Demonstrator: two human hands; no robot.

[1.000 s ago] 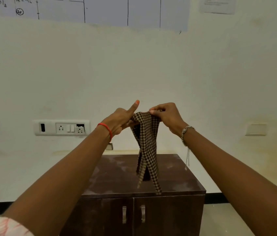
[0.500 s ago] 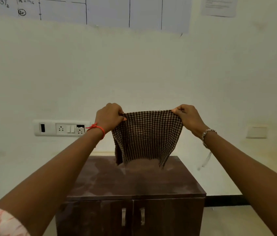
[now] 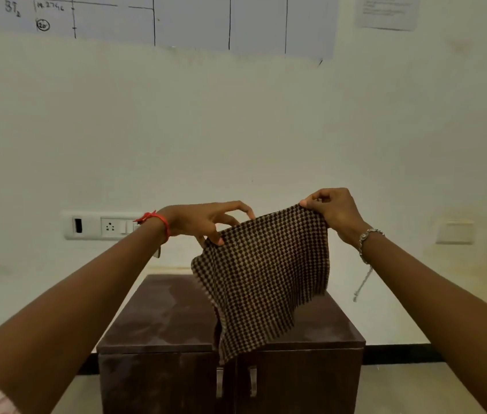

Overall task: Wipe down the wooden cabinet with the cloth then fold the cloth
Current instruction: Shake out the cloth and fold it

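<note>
Cabinet (image 3: 158, 318): dark brown wood, lower centre of the frame, standing against the wall. Two doors, both closed, with a pair of pale upright handles (image 3: 252, 380) at the middle seam; contents not visible. Top surface bare, with dull pale smears and streaks across it.

Cloth (image 3: 261, 276): brown-and-tan checked weave, held in the air at centre frame, above and in front of the cabinet top. It hangs spread out, upper edge slanting up toward the right, lower corner dropping in front of the door seam. Whether it touches the cabinet cannot be told.

Left hand (image 3: 203, 221): thumb and forefinger pinch the cloth's upper left corner, other fingers loosely spread. A red thread band (image 3: 161, 224) circles the wrist.

Right hand (image 3: 336, 212): fingers closed on the cloth's upper right corner. A metal bracelet (image 3: 367, 236) sits on the wrist, a thin chain dangling below.

Wall (image 3: 236, 130): cream, yellowish staining at right. White switch and socket plate (image 3: 98, 225) at mid left; a blank plate (image 3: 454, 233) at mid right. Large ruled paper chart (image 3: 191, 19) with handwritten marks along the top; a smaller printed sheet (image 3: 387, 11) at upper right.

Floor (image 3: 400, 389): pale, with a dark skirting strip at the wall's foot.
</note>
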